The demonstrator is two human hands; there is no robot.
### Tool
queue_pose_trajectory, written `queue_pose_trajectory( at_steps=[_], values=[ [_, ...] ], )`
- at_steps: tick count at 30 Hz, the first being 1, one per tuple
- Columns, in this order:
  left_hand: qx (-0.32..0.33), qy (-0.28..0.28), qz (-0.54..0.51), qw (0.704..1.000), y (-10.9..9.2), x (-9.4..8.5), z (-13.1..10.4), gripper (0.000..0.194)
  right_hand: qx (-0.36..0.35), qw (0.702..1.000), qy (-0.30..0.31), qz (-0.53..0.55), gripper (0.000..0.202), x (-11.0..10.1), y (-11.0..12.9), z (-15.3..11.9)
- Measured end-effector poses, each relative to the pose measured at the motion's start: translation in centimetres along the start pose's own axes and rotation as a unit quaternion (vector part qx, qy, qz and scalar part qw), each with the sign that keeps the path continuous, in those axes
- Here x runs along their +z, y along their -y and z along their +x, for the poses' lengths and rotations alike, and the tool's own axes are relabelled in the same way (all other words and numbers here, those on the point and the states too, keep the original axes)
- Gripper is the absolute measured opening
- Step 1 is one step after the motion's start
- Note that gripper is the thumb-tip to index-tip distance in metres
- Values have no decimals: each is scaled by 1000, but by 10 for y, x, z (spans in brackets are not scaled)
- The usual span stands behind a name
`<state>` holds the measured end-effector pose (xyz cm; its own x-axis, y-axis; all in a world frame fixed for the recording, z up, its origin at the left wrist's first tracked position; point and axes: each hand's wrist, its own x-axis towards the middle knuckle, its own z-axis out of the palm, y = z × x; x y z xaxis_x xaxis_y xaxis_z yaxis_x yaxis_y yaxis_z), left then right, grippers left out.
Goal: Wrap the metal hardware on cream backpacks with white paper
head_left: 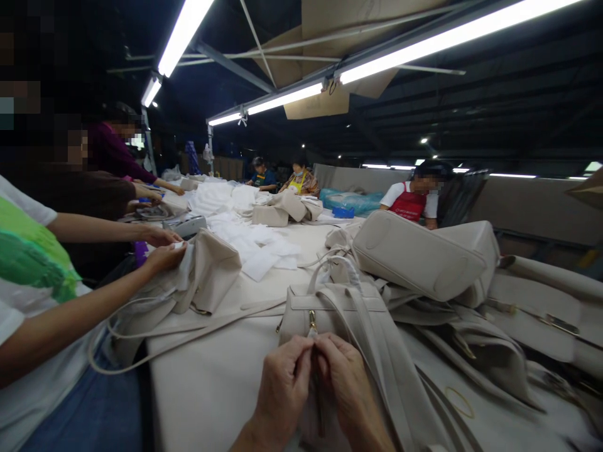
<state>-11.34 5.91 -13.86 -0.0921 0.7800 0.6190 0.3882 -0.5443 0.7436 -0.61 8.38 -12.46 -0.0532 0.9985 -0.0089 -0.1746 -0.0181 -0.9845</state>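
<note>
A beige handbag (339,307) lies in front of me on the table, its handles and straps trailing over its right side. A gold zipper pull (312,321) shows on its front panel. Just below that, my left hand (285,383) and my right hand (345,380) meet, thumbs and fingertips pinched together. A small whitish piece at the end of the zipper pull runs between both sets of fingertips. My fingers hide most of this piece, so I cannot tell its kind. Below my hands the dark zipper line continues down the bag.
Beige bags (419,257) are heaped on the right, and a yellow rubber band (459,402) lies near them. White sheets (264,242) spread across the table's middle. On the left, a co-worker's hands (167,248) handle another beige bag (211,270). Other people work farther back.
</note>
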Motion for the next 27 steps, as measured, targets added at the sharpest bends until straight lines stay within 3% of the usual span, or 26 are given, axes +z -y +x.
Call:
queue_pose_trajectory(
  at_steps=[6,10,12,14,16,22,27],
  values=[
    [-11,13,1,1000,0,0,1,24,-1,999,-26,-36,47,3,2,1],
    [-104,38,-83,990,-3,-2,-1,16,-16,999,-25,-22,45,5,7,0],
    [-190,49,-194,961,-3,-2,-1,24,-10,1000,-14,-11,44,7,11,-2],
    [-271,47,-300,913,-3,-1,1,41,2,1000,-7,-7,45,8,14,-4],
    [-328,44,-344,879,-1,0,4,52,3,1000,-3,-13,45,8,13,-5],
    [-373,30,-283,883,0,4,14,50,-68,996,-10,-56,36,5,2,1],
    [-405,83,-256,874,-5,-5,17,45,-85,991,-51,-90,28,9,8,-5]
  ],
)
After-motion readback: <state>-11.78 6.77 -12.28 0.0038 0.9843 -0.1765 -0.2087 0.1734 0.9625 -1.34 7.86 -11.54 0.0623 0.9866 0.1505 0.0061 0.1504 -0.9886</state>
